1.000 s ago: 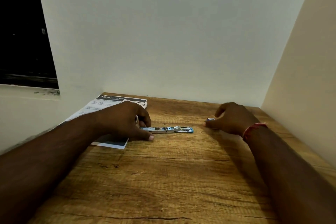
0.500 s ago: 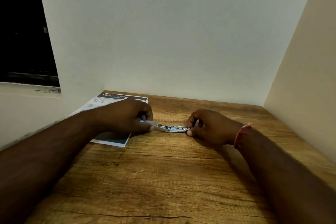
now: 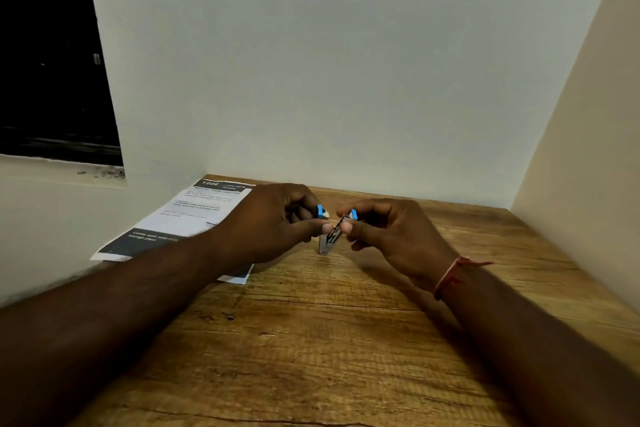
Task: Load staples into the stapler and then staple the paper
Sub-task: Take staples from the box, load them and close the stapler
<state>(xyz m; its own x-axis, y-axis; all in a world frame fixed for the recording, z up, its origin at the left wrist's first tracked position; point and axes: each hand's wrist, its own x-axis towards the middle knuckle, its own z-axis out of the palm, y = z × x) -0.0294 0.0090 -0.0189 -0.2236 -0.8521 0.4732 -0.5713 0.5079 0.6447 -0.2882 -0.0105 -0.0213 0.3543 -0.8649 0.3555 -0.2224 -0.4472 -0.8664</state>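
A small blue and silver stapler (image 3: 331, 234) is held folded open in a V above the wooden table (image 3: 311, 340), its hinge end pointing down. My left hand (image 3: 273, 222) pinches the left blue-tipped arm between thumb and fingers. My right hand (image 3: 388, 236) pinches the right arm the same way. The printed paper (image 3: 194, 215) lies flat at the back left, partly under my left wrist. No loose staples are visible.
White walls close the table in at the back and on the right. A dark window opening (image 3: 52, 55) sits at the upper left above a ledge. A red thread band (image 3: 450, 274) circles my right wrist.
The stapler was lying flat on the table; both hands have lifted it and folded its two arms up into a V. My right hand moved in from the right.
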